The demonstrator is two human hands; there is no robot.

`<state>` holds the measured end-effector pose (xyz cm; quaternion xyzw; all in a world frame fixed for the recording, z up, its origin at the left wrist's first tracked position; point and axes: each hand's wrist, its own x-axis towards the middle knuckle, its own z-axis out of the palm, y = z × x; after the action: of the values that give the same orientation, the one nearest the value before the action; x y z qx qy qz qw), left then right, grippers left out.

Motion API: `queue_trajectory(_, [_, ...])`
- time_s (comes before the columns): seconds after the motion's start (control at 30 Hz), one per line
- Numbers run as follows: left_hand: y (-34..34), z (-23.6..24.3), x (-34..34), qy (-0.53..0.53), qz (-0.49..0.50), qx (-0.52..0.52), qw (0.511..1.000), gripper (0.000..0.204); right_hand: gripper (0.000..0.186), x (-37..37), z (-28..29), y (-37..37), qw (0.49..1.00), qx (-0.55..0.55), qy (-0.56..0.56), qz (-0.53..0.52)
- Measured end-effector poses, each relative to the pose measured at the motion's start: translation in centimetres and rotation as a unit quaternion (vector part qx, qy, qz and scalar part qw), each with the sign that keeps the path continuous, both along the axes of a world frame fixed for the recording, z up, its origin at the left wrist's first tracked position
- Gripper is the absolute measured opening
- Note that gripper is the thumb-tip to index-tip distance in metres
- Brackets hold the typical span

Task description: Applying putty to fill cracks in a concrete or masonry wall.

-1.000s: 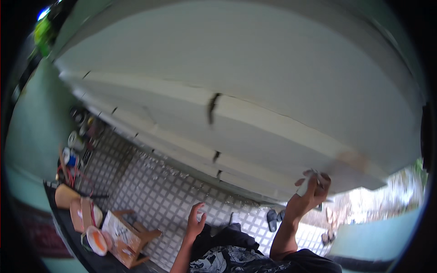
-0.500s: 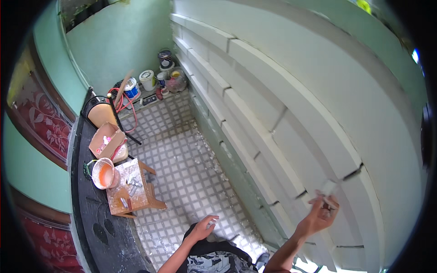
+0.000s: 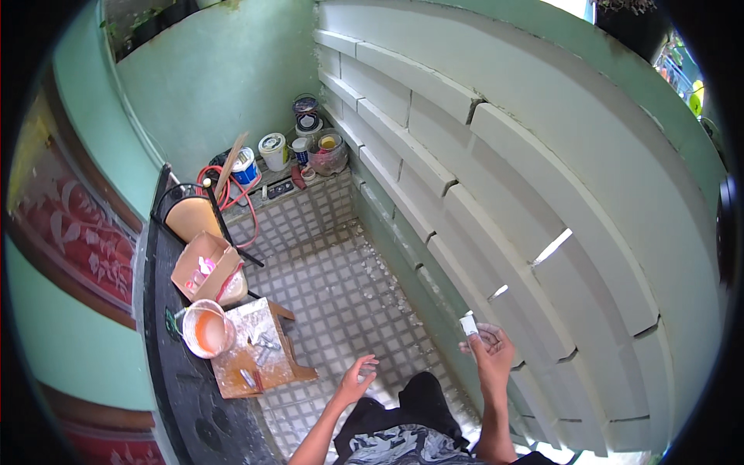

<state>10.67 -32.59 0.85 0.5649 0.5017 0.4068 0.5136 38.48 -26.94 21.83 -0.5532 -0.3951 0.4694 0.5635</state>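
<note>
My right hand (image 3: 490, 353) is closed on a small white rectangular piece (image 3: 468, 324), gripped by thumb and fingers. Whether it is a block or a folded sheet I cannot make out. Dusty white fingertips show behind it. The hand is in front of the white slatted wall (image 3: 496, 209) on the right, apparently not touching it. My left hand (image 3: 357, 380) hovers over the tiled floor with fingers apart and nothing in them. To its left, a dusty wooden stool (image 3: 232, 364) carries small tools (image 3: 265, 346) and a white bucket (image 3: 208, 329) with an orange inside.
Beyond the stool, a chair (image 3: 190, 221) holds an open cardboard box (image 3: 203, 267). Paint tubs (image 3: 273, 151), a red hose (image 3: 249, 213) and other containers line the far wall. White crumbs (image 3: 387, 287) litter the floor along the right wall. A black ledge (image 3: 174, 387) runs along the left.
My right hand has come away from the slatted wall, moving left and slightly up with the white piece. The view has shifted; my left hand stays open.
</note>
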Motion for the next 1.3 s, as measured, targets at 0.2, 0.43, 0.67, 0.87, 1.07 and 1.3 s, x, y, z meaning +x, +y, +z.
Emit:
queue_trajectory(0.2, [5.5, -0.6, -2.6, -0.013, 0.084, 0.005, 0.996, 0.042, 0.037, -1.7, -1.6, 8.1, 0.996, -0.084, 0.03, 0.022])
queue_trajectory(0.43, [14.4, -2.2, -4.8, -0.016, 0.118, -0.028, 0.992, 0.04, 0.042, -6.1, -1.0, 23.3, 0.951, -0.014, 0.295, 0.087])
queue_trajectory(0.67, [27.4, 0.4, -9.2, 0.048, 0.1, -0.048, 0.993, 0.043, 0.046, -9.0, 5.1, 38.9, 0.952, 0.118, 0.28, -0.042])
queue_trajectory(0.87, [39.8, 3.7, -10.9, 0.038, 0.122, -0.013, 0.992, 0.044, 0.046, -8.6, 8.5, 44.0, 0.964, 0.159, 0.185, -0.103])
queue_trajectory(1.07, [47.3, 3.5, -10.1, -0.032, 0.078, -0.017, 0.996, 0.047, 0.043, -10.4, 9.1, 44.6, 0.968, 0.104, 0.117, -0.197])
queue_trajectory(1.3, [56.1, 1.5, -11.4, -0.035, -0.069, -0.041, 0.996, 0.05, 0.036, -16.5, 8.4, 50.1, 0.946, 0.164, 0.017, -0.281])
